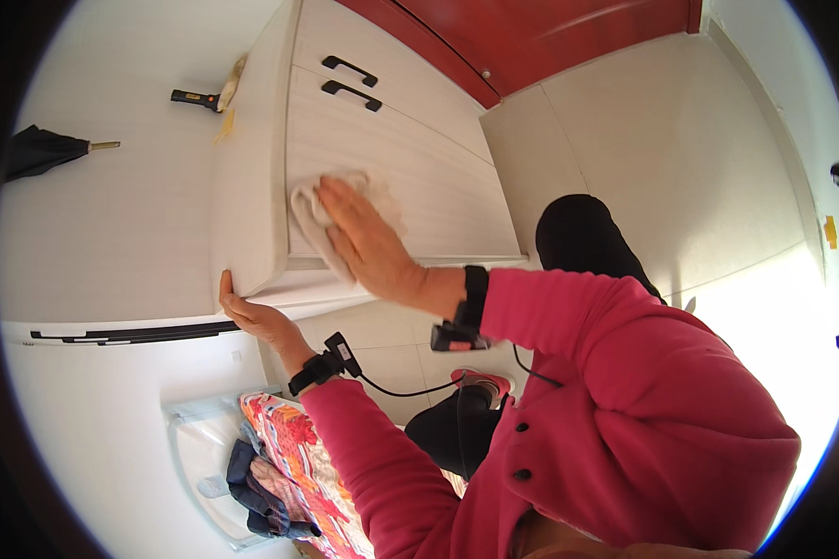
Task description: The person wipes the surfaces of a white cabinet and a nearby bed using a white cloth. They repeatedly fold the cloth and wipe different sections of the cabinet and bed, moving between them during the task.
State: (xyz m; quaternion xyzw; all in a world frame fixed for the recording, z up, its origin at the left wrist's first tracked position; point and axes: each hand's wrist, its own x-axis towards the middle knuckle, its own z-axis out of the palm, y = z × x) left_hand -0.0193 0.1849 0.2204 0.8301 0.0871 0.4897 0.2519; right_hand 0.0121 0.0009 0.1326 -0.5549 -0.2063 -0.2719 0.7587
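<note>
My right hand (370, 244) lies over a folded pale cloth (314, 227), which is pressed against the front of a whitish wood-grain cabinet (419, 202). Motion blurs the fingers and part of the cloth. Lower left, my left hand (262, 321) grips the corner of the cabinet's top panel (248, 230), near the wall. Some of its fingers are hidden behind that edge. Two black bar handles (351, 96) sit on the cabinet front, above the cloth in the picture.
A black flashlight (196, 98) and a folded black umbrella (49, 152) are at the left. Behind the cabinet is a red door (545, 35). Clothes (259, 489) and patterned fabric (321, 475) lie lower left. A black cable (405, 394) hangs between my wrist straps and body.
</note>
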